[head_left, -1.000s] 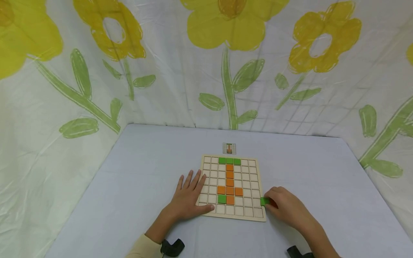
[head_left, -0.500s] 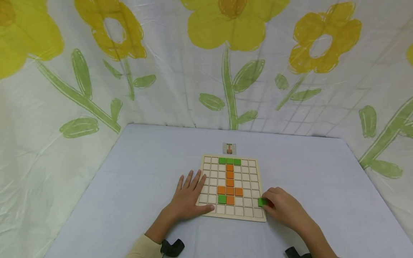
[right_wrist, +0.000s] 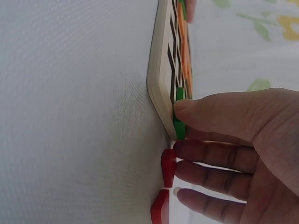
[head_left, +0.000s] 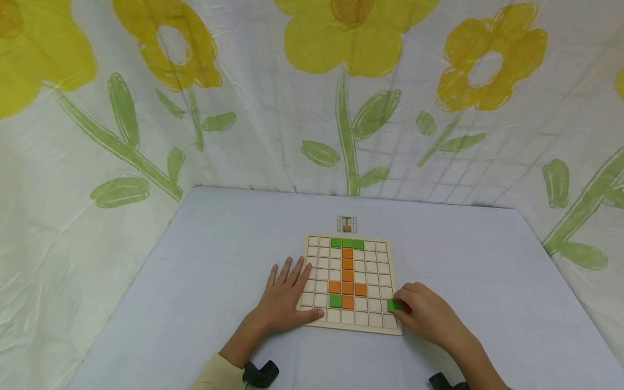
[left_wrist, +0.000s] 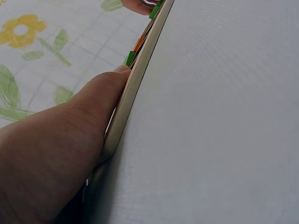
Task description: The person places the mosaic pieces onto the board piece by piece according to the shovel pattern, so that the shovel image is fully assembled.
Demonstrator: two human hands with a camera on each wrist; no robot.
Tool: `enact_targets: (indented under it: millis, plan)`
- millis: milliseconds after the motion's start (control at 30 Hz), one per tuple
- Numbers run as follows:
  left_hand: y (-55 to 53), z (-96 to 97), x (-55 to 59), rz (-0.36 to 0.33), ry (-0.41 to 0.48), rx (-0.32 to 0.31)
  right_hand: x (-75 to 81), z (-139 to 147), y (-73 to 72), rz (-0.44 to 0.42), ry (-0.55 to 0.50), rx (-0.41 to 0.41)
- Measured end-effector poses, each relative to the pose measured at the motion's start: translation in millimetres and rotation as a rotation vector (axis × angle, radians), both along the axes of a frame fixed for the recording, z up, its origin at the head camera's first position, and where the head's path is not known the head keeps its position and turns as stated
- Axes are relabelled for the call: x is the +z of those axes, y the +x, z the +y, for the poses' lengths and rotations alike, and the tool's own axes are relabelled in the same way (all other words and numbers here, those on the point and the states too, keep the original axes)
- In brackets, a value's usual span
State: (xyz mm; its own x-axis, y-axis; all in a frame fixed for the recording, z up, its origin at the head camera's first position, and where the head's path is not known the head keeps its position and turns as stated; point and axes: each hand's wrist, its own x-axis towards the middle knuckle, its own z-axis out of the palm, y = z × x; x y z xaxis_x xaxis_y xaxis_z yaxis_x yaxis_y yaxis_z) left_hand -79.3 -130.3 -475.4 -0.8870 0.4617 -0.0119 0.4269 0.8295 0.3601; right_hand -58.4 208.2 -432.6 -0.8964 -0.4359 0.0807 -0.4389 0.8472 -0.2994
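My left hand [head_left: 283,306] lies flat with fingers spread at the left edge of a square wooden grid board [head_left: 382,323], its thumb along the lower left cells. At the board's right edge my right hand [head_left: 429,314] pinches a green square tile [head_left: 394,306] between thumb and fingers. That green tile [right_wrist: 179,128] also shows in the right wrist view, under the thumb. Three green tiles [head_left: 347,243] fill the middle of the top row. Below them runs a column of orange tiles [head_left: 347,264], widening lower down, with one green tile [head_left: 335,300] beside its foot.
A small pattern card [head_left: 346,224] lies behind the board on the pale tabletop [head_left: 234,227]. Two red pieces [right_wrist: 168,168] sit near my right fingers in the right wrist view, hidden from the head view. A flowered cloth [head_left: 263,135] hangs behind the table.
My right hand has slid slightly left, bringing the pinched green tile from the board's rim over its right-hand cells. The left hand has stayed in place.
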Motion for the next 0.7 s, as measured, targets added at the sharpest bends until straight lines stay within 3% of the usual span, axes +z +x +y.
enact_targets:
  millis: [700]
  plan:
    - [-0.9, -0.3, -1.2, -0.004, -0.005, 0.001, -0.1, -1.7, -0.2, 0.017, -0.003, 0.012]
